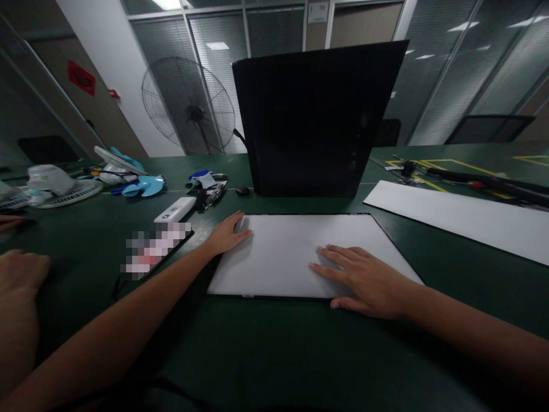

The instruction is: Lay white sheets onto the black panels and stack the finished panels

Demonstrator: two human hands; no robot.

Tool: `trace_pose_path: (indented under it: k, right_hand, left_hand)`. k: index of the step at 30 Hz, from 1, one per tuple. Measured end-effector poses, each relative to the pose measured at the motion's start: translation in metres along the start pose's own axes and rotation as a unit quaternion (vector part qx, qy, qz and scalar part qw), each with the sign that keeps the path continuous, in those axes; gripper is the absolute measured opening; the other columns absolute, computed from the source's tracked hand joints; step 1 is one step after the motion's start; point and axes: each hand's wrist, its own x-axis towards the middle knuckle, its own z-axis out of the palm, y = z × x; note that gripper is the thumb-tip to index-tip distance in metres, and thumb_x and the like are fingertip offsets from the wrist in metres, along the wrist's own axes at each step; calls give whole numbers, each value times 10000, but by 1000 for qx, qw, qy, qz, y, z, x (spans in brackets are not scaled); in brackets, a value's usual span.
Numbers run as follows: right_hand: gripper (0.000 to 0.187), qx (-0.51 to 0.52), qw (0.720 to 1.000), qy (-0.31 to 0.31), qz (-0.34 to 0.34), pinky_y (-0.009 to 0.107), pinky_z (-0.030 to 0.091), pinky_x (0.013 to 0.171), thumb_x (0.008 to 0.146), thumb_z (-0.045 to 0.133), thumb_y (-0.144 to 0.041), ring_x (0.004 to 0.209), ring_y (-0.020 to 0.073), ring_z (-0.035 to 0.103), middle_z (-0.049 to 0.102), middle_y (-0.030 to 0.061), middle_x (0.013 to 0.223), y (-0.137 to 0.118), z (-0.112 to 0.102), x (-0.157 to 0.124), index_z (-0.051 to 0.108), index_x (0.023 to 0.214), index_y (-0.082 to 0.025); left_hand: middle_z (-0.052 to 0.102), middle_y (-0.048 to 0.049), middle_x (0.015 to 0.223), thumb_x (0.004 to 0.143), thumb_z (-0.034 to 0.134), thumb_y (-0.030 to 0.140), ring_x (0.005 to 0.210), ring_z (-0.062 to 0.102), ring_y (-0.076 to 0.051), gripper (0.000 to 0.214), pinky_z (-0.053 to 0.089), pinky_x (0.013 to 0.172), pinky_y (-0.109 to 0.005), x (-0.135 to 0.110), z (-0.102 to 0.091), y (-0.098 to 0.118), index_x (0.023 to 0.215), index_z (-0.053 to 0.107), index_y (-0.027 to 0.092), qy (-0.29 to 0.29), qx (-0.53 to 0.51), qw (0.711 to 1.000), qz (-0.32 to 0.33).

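A flat white panel [278,257] with a thin black edge lies on the dark green table [266,349] in front of me. My left hand [228,233] rests at the panel's left edge near its far corner, fingers stretched out. Over the right half of the panel my right hand [364,280] lies flat, palm down, with its fingers spread and the thumb by the near edge. Neither hand has anything gripped in it.
A large black panel [317,120] stands upright behind the white one. To the right lies a long white board [458,217]. Left are a phone [158,252], a white device [175,210], and fan parts [143,186]. Another person's hand [23,269] is at far left.
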Motion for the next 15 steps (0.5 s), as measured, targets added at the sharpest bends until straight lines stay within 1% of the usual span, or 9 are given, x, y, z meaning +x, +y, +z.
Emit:
trace_pose_path:
  k: [4,6,7,8,9,11,12,14,15]
  right_hand:
    - [771,-6,1000,21,-9,699,298,1125,922,452,-737,1474,426,304,238,119,1654,-3,2,2,314,1594,-386]
    - [747,3,999,36,-34,659,334,1127,935,463,-709,1460,386,349,282,86,1646,11,1,4,305,1596,-397]
    - [722,5,998,54,-37,627,344,1137,951,462,-681,1452,355,370,314,68,1636,25,0,5,307,1595,-393]
    - [691,3,996,84,-25,591,346,1152,968,457,-646,1442,323,390,351,58,1620,43,-1,4,328,1591,-375]
    - [655,-6,993,121,7,549,334,1174,988,443,-609,1437,291,398,382,53,1604,65,-2,3,356,1583,-349]
    - [608,-38,972,204,114,481,277,1218,1004,427,-559,1445,259,378,418,71,1579,117,-3,-7,443,1541,-273]
    - [598,-53,957,221,178,439,238,1237,1015,402,-540,1471,238,335,391,61,1596,144,-2,-15,435,1544,-264]
    - [657,-58,932,238,266,496,184,1243,1002,406,-517,1509,304,242,324,143,1619,196,2,-36,408,1554,-162]
    - [700,-55,920,236,307,530,194,1229,980,432,-533,1508,351,226,321,195,1607,217,4,-47,416,1539,-112]
  left_hand:
    - [378,-116,1626,898,553,614,1481,394,-286,739,269,1238,-398,0,1,-2,1491,485,178,-5,3,1000,6]
    - [394,-86,1621,907,550,616,1458,431,-284,668,297,1225,-393,1,1,-3,1451,541,228,-6,3,1000,4]
    - [401,-73,1618,909,555,612,1448,446,-286,637,315,1217,-393,1,2,-3,1433,562,248,-3,3,1000,5]
    - [407,-65,1615,910,563,606,1439,458,-289,617,332,1208,-392,2,2,-4,1420,576,260,1,4,1000,6]
    - [414,-61,1611,909,571,599,1433,466,-292,605,347,1200,-390,2,2,-4,1413,585,264,4,6,1000,7]
    - [424,-66,1605,906,579,588,1426,474,-297,600,366,1190,-382,3,3,-5,1404,596,254,7,9,1000,9]
    - [422,-69,1606,905,577,586,1428,471,-299,604,366,1190,-377,3,3,-5,1403,598,244,7,10,1000,9]
    - [402,-71,1617,906,568,586,1437,457,-296,616,355,1197,-370,4,3,-5,1408,594,229,2,12,1000,5]
    - [387,-71,1625,907,563,588,1443,450,-295,624,347,1202,-370,3,3,-4,1413,589,224,0,11,1000,3]
